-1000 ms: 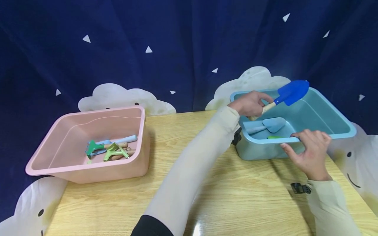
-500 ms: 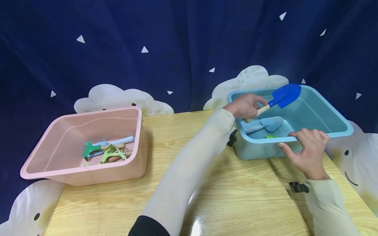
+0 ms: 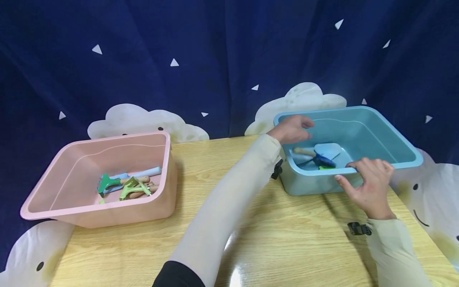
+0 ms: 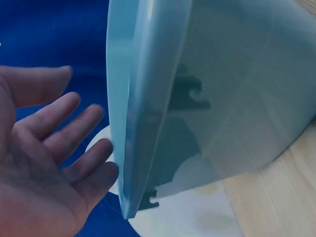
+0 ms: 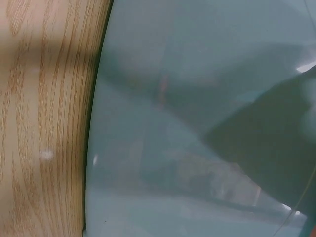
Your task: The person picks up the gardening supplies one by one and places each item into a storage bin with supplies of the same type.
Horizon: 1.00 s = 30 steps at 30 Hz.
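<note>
My left hand (image 3: 292,129) is over the left end of the light blue bin (image 3: 380,119), fingers loosely spread and holding nothing. In the left wrist view, the left hand (image 4: 59,153) has its fingertips beside the bin's rim (image 4: 158,59). A dark blue hand trowel (image 3: 325,161) with a wooden handle lies in the bin, against a light blue trowel (image 3: 328,150). Something bright green (image 3: 325,168) shows partly under them. My right hand (image 3: 373,187) grips the bin's front rim, fingers over the edge and thumb outside; the right wrist view shows only the bin's wall (image 5: 148,148) and table.
A pink bin (image 3: 107,215) stands at the left on the wooden table (image 3: 279,235). Inside it lie a green rake (image 3: 107,183), a light green tool (image 3: 130,189) and several other small garden tools. A dark blue curtain (image 3: 201,48) hangs behind.
My left hand has let go of the dark blue trowel, which has dropped from above the bin onto its floor beside the light blue trowel. My right hand stays on the rim.
</note>
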Each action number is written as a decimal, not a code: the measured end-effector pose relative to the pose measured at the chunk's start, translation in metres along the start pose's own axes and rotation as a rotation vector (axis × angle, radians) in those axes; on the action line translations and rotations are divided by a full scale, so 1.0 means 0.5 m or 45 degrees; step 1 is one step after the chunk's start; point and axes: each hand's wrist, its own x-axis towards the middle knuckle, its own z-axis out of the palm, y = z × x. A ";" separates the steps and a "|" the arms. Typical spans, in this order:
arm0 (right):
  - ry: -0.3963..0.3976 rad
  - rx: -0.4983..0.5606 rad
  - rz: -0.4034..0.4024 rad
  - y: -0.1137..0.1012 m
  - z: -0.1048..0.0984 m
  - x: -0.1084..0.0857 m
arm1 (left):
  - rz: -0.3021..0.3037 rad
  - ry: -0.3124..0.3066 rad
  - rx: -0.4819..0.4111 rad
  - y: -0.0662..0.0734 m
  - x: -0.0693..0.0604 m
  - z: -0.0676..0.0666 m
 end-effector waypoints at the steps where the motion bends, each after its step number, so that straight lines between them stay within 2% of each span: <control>1: -0.002 0.003 -0.001 -0.001 0.002 0.000 | -0.002 0.037 0.007 -0.004 -0.003 -0.003; 6: -0.007 0.014 -0.011 -0.007 0.008 0.003 | 0.025 0.200 0.095 -0.028 -0.030 -0.030; 11: -0.035 0.010 -0.004 -0.010 0.008 0.006 | 0.046 0.245 0.121 -0.063 -0.070 -0.060; 15: -0.034 0.005 0.004 -0.007 0.002 0.004 | 0.067 0.250 0.095 -0.090 -0.105 -0.065; 20: -0.028 0.000 0.002 -0.001 -0.002 0.002 | 0.062 0.265 0.040 -0.126 -0.147 -0.047; 23: -0.037 -0.003 0.002 0.000 -0.003 0.004 | 0.066 0.273 0.060 -0.155 -0.177 -0.028; 27: -0.019 0.007 0.000 -0.002 0.000 0.003 | 0.114 0.273 0.068 -0.195 -0.226 -0.002; 30: 0.001 0.023 0.000 -0.005 0.002 0.002 | 0.092 0.275 -0.070 -0.232 -0.272 0.024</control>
